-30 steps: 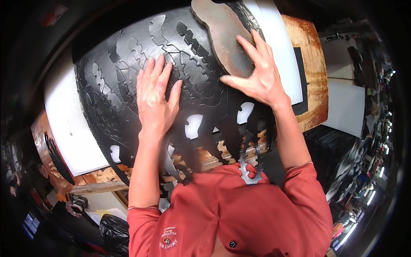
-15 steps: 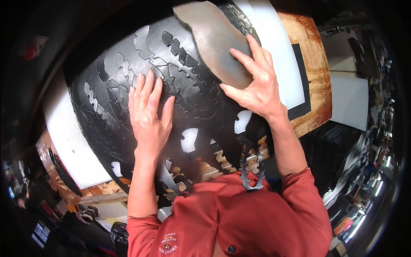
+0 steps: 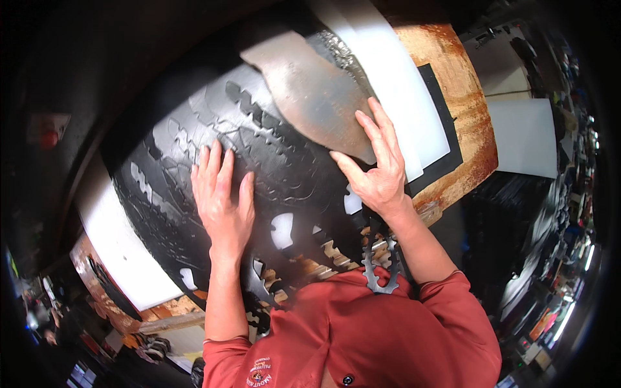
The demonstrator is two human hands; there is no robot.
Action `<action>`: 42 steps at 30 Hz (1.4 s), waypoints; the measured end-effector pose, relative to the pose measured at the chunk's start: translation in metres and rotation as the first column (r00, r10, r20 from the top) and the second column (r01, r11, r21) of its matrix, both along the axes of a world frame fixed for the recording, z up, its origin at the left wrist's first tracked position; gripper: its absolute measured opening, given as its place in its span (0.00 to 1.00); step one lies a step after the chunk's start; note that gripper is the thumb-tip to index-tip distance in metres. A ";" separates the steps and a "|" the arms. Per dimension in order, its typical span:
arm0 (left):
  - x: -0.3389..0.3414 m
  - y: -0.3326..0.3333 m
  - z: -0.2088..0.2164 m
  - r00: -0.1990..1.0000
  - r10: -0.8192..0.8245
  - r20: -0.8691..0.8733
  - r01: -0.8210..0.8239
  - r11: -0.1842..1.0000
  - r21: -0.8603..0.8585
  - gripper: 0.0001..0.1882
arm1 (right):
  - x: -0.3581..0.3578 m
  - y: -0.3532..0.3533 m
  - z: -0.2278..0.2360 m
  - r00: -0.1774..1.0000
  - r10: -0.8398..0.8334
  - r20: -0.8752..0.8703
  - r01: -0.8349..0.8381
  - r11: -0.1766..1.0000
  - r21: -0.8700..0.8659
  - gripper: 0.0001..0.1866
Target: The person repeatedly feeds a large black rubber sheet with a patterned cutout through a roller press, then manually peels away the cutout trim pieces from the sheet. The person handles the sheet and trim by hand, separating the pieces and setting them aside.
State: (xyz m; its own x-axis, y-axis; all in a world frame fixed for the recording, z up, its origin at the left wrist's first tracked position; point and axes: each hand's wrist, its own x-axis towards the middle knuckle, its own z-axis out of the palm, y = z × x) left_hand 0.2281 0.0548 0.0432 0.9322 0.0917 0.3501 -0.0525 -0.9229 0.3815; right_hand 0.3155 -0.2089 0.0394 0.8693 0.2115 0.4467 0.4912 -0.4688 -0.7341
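Note:
A large black rubber sheet (image 3: 278, 152) with sole-shaped cuts and gaps spreads in front of me. My left hand (image 3: 223, 200) lies on it, palm down, fingers extended and thumb apart. A grey-brown sole-shaped plate (image 3: 310, 97) rests on the sheet's upper right part. At its near end is my right hand (image 3: 378, 161), fingers spread, with the thumb at one side and the fingertips touching the other edge. A jagged leftover strip (image 3: 383, 281) of the sheet hangs against my red shirt. My palms hide some of the sheet.
White boards (image 3: 388, 71) jut out beyond the sheet on the right, and another white board (image 3: 126, 249) on the left. Beneath is a worn wooden tabletop (image 3: 469, 97). A dark stack (image 3: 501, 226) stands beside the table at right. Further right are cluttered shelves.
The view has tilted, and the sheet, plate and both hands appear lower in the picture. My right fingers have slid from the plate's top toward its edge. Another white board edge shows at right.

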 end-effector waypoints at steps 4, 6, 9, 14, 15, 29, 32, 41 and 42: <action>0.001 -0.002 0.004 1.000 -0.012 -0.014 0.012 1.000 0.012 0.30 | -0.001 -0.006 -0.001 0.999 0.015 0.033 -0.012 0.997 -0.077 0.35; 0.001 -0.005 0.005 0.999 -0.005 -0.043 0.006 1.000 0.003 0.29 | 0.000 -0.010 -0.001 0.998 0.009 0.070 -0.006 0.999 -0.035 0.33; 0.002 -0.007 0.009 0.997 -0.003 -0.076 0.002 1.000 -0.021 0.27 | 0.000 -0.013 -0.002 0.998 0.009 0.069 -0.010 1.000 0.023 0.31; -0.020 -0.013 0.031 0.998 -0.019 -0.057 0.013 0.994 -0.112 0.23 | -0.003 -0.018 -0.006 0.999 0.016 0.047 -0.018 0.999 0.038 0.28; -0.034 -0.016 0.039 0.998 -0.003 -0.067 -0.006 0.991 -0.137 0.22 | -0.005 -0.018 -0.006 0.999 0.030 0.022 -0.031 0.999 0.028 0.28; -0.170 -0.106 -0.029 0.975 -0.080 0.208 0.100 0.991 -0.089 0.11 | 0.005 -0.019 0.033 0.982 -0.063 0.180 0.026 0.979 0.200 0.20; -0.172 -0.106 -0.026 0.986 -0.064 0.154 0.075 0.995 -0.065 0.10 | 0.016 -0.037 0.083 0.947 -0.018 0.321 -0.069 0.964 0.259 0.07; -0.172 -0.110 -0.029 0.973 -0.019 0.230 0.038 0.996 -0.081 0.06 | -0.034 -0.086 0.054 0.956 0.083 0.283 -0.118 0.987 0.112 0.04; -0.172 -0.111 -0.029 0.974 -0.004 0.228 0.020 0.997 -0.069 0.06 | -0.053 -0.098 0.036 0.987 0.014 0.162 -0.044 0.982 0.183 0.05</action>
